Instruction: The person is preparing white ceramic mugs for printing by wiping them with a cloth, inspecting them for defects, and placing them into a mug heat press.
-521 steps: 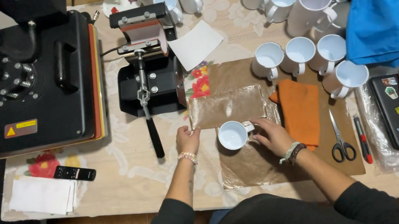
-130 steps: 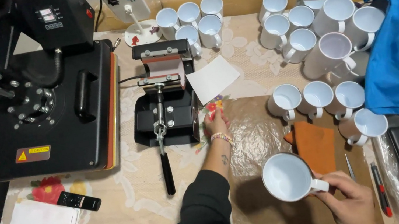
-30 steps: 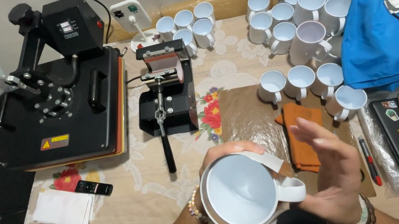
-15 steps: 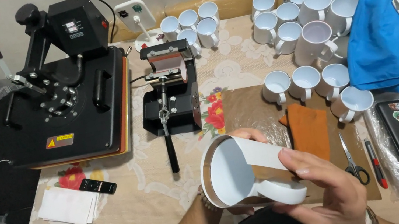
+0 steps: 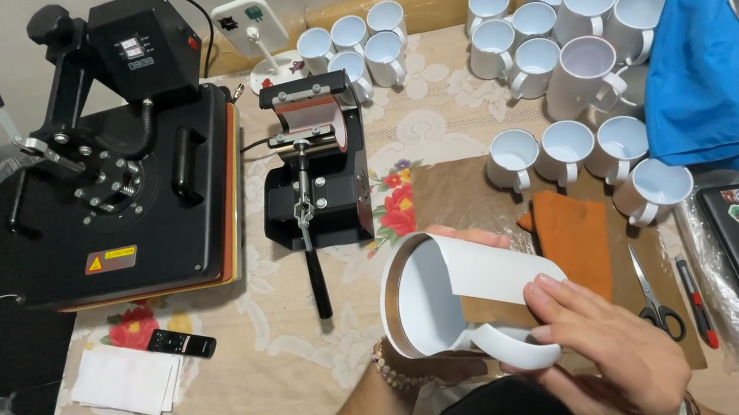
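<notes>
Item, upper left of the frame: large black flat heat press (image 5: 120, 170), plate swung aside, nothing loaded.

Item, lower left: stack of white paper sheets (image 5: 128, 378) beside a small black remote (image 5: 181, 344) on the table (image 5: 294, 352).

Item, centre: black mug press (image 5: 315, 172), its cradle unoccupied and lever handle pointing toward the viewer. Judged stage: wrapping only; pressing not yet begun.

Item, lower centre: left hand (image 5: 423, 365), wrist with bead bracelet, under and behind the white mug (image 5: 442, 301); fingertips show over the far rim. Grip closed around the mug body, holding it on its side, mouth toward the left.

Item, lower centre: white mug, lifted off the table in front of the person. A white paper sheet (image 5: 491, 267) curls around its outside, lying partly flush; no tape can be made out, so the wrap looks unfinished.

Item, lower right: right hand (image 5: 608, 353), fingers flat on the sheet near the handle, pressing it to the mug; grip closed on sheet and mug.

Item, upper centre to right: many bare white mugs (image 5: 555, 53), unwrapped.

Item, right: orange cloth (image 5: 576, 232), scissors (image 5: 651, 300), blue garment (image 5: 727, 53).
</notes>
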